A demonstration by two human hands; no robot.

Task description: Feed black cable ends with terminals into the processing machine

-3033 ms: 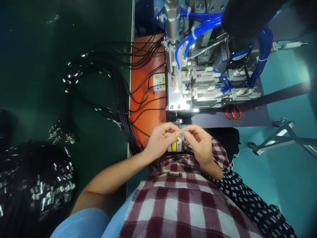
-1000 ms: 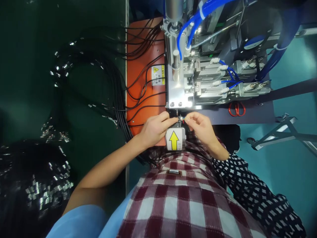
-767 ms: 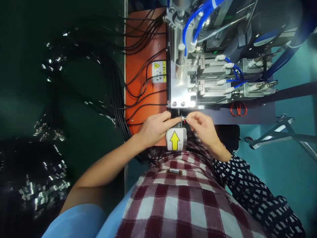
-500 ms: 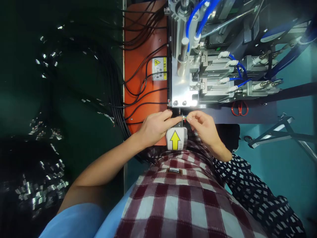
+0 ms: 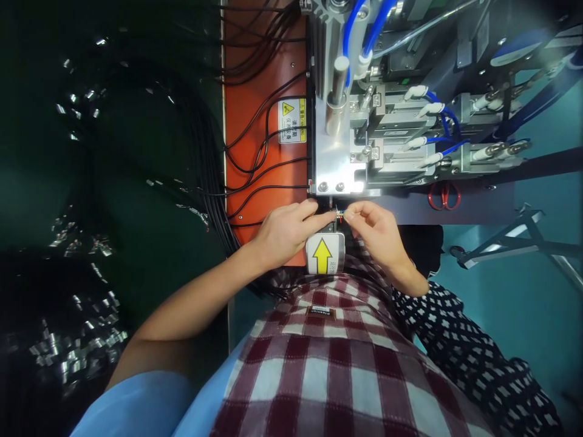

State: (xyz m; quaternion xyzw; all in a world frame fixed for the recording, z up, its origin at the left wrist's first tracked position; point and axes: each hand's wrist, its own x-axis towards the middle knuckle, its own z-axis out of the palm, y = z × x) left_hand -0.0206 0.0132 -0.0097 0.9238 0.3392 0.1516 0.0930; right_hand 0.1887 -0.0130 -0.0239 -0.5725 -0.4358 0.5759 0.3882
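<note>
My left hand (image 5: 286,232) reaches over the front end of the orange machine bed, back of the hand up. One finger is stretched out to the right, its tip at the small coloured wires (image 5: 339,214); the other fingers are bent, and their undersides are hidden. My right hand (image 5: 374,233) pinches the far side of those wires between thumb and fingertips. A short red strand hangs there. The wires are too small to make out fully. Just below them is a white machine cover (image 5: 337,255) with a yellow arrow.
Black cables (image 5: 255,155) cross the orange bed (image 5: 268,209) and hang in a thick bundle at its left. A metal press unit (image 5: 334,167) with blue air hoses stands close above my hands. Red-handled scissors (image 5: 444,195) lie right. A metal stand leg (image 5: 505,240) is beyond.
The camera view shifts slightly. My two hands stay in nearly the same place, the right one still pinching the coloured wires.
</note>
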